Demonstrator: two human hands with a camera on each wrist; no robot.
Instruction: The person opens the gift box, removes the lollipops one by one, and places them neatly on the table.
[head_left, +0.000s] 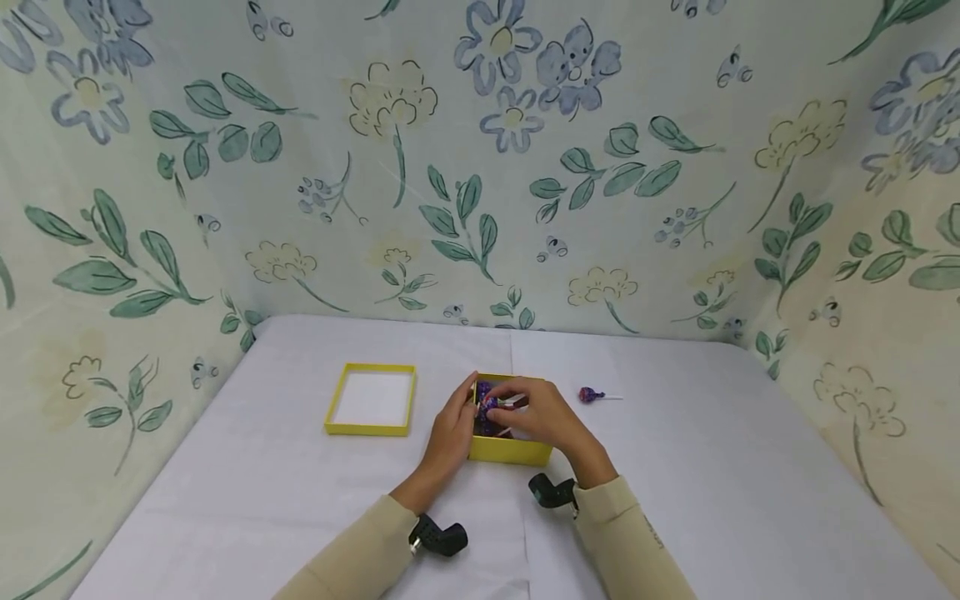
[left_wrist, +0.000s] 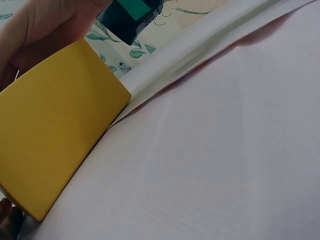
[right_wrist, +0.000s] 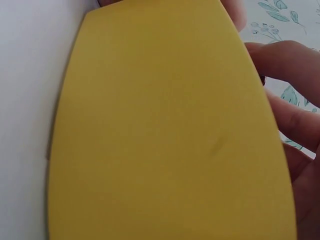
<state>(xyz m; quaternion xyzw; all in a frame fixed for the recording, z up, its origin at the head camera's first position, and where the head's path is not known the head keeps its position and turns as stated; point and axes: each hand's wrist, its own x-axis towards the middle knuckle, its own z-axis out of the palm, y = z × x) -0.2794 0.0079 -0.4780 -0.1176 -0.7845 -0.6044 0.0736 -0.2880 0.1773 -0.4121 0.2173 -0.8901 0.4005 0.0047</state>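
A yellow box (head_left: 512, 451) stands on the white cloth with several lollipops in dark purple wrappers inside. My left hand (head_left: 450, 433) lies along the box's left wall, its fingers straight against it. Over the box's opening, my right hand (head_left: 543, 412) pinches a purple-wrapped lollipop (head_left: 491, 403) between thumb and fingers. In the left wrist view the box's front wall (left_wrist: 65, 125) hides most of its contents, with the right hand (left_wrist: 45, 30) above it. The same wall (right_wrist: 165, 125) fills the right wrist view, where the right hand's fingers (right_wrist: 295, 65) reach over the rim.
The yellow-rimmed lid (head_left: 366, 429) lies to the left of the box, its white inside facing up. A single lollipop (head_left: 590, 395) lies to the right, stick pointing right. Flower-patterned cloth (head_left: 480, 208) encloses the back and sides of the table.
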